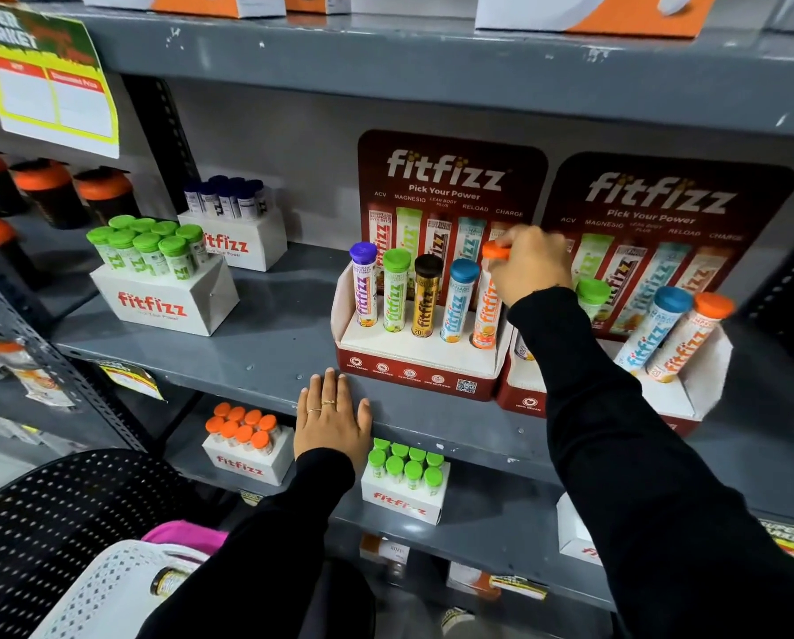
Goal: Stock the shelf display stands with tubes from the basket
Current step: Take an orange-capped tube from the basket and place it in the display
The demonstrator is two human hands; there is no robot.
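Observation:
Two dark red display stands sit on the grey shelf: the left stand (413, 371) and the right stand (690, 398). The left stand holds purple (364, 288), green (395, 292), black-capped (426, 297) and blue (459, 302) tubes upright in its holes. My right hand (531, 265) grips the cap end of an orange-capped tube (486, 315) standing in the rightmost hole. My left hand (331, 419) lies flat on the shelf edge, holding nothing. The right stand shows green, blue and orange tubes, partly hidden by my arm. A white basket (109, 588) with one tube inside sits low at the left.
White boxes of green-capped tubes (155, 251) and dark-capped tubes (229, 200) stand at the shelf's left. On the lower shelf are boxes of orange-capped (243, 435) and green-capped (406, 472) tubes. A black perforated basket (63, 509) sits beside the white one.

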